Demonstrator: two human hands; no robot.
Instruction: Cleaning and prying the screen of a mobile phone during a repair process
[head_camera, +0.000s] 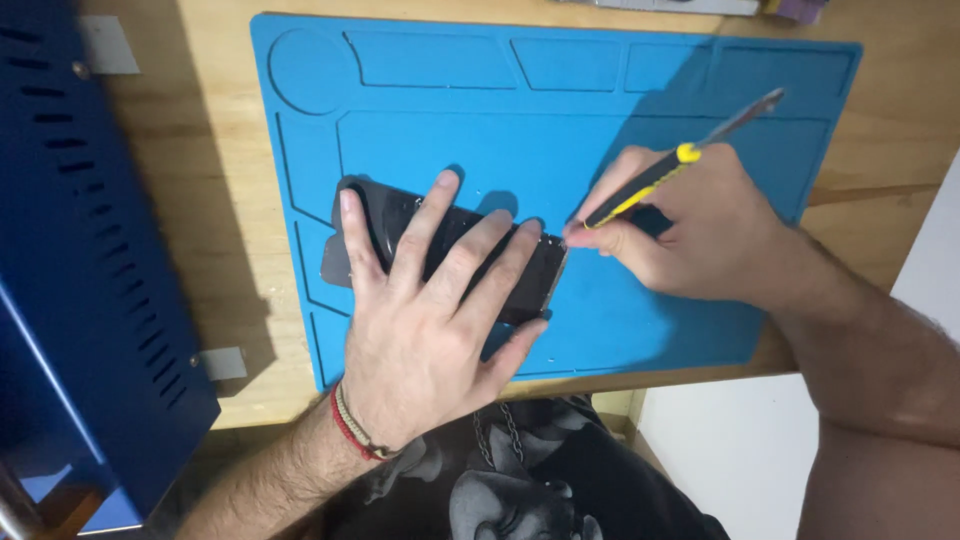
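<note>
1. We see the right hand (700, 225) with its grip closed around a yellow-and-black hand tool (650, 183), held like a pen; the metal end points up and away, and the working tip sits hidden behind the fingertips at the right edge of the phone.
2. The left hand (430, 310) grasps nothing: its grip is spread flat, fingers apart, pressing the dark phone (455, 250) down.
3. The phone lies tilted across the middle of the blue work mat (560, 110), its right edge touching the tool hand.
4. Our judgement: the work at the phone's edge is at an early stage. No cover, screw or other part lies loose on the mat, and the mat's tray pockets hold nothing.
5. The mat rests on a wooden bench (200, 200), with a blue metal case (70, 250) to the left.
</note>
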